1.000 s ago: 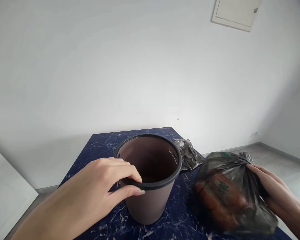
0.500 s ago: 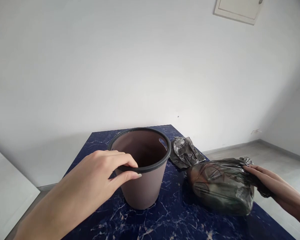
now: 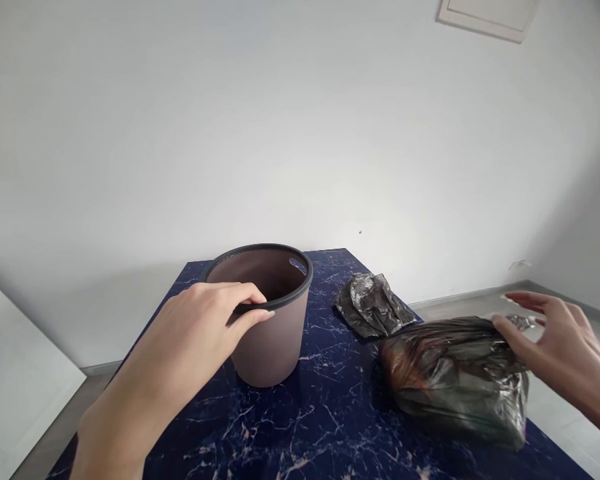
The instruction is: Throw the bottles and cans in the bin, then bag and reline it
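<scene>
Brown bin (image 3: 275,347), head view: standing on the blue marbled tabletop (image 3: 260,433), mouth upward, below and beside the fingers of the left hand (image 3: 203,323). Those fingers pinch its dark rim (image 3: 293,297), thumb outside, the others over the inner edge; so narrow an edge offers an easy hold, presumably keeping the bin steady. Filled black bag (image 3: 460,383), translucent, reddish-brown showing through: just below and inward of the fingers of the right hand (image 3: 563,333). Those are parted and grasp nothing; whether the thumb touches the bag cannot be told. Tabletop appears to bear its weight, hence the slumped shape. Crumpled black bag (image 3: 373,303): beyond the filled one, between both hands' fingers, untouched by either.
</scene>
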`<state>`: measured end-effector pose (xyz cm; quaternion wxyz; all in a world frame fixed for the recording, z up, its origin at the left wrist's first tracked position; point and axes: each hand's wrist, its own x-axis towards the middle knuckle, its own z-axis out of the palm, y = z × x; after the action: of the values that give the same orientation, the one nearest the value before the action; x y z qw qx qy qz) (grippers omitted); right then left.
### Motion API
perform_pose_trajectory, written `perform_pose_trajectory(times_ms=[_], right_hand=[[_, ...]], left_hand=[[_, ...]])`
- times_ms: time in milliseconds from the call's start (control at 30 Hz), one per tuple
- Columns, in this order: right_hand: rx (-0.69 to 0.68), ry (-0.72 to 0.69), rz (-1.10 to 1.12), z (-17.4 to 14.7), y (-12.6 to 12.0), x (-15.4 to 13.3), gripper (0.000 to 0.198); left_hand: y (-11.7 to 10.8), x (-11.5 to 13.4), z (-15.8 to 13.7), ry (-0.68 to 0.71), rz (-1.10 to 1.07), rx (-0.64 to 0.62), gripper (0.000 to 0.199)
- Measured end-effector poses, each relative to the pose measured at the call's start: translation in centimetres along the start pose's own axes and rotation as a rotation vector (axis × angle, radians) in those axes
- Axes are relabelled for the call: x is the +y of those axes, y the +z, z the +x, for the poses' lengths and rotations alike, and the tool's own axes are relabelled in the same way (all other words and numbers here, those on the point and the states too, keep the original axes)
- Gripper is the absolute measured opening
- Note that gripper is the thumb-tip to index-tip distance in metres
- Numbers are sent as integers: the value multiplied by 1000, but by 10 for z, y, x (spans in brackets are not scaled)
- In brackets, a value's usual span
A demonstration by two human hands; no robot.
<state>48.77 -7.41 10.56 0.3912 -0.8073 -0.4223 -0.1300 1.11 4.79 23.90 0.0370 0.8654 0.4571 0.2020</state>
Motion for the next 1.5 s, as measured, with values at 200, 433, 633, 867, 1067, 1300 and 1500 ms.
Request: perform_pose_trajectory(times_ms=[200,433,633,867,1067,1300,1500], right_hand=[[-245,-359,-1,-25,14,-87,38],[-691,-484,-309,-27,109,-126,29],[-749,-430,-386,-15,158,-133,28],[-697,-400,-354,-4,159,-133,24],[-596,-362,-341,14,130,-149,27],[-334,-422,7,-13,51,-164,57],[-185,-476,279,-75,-8,-167,51]], left_hand=[[1,-3,6,-17,61,58,28],[1,-4,12,-28,116,38,31],[-3,-2,6,3,77,118,30],[-6,-8,0,99,25,286,29],[-12,-5,-5,132,-16,349,23],[-17,8,-11,108,-215,207,25],[5,22,-6,115,-206,-265,25]])
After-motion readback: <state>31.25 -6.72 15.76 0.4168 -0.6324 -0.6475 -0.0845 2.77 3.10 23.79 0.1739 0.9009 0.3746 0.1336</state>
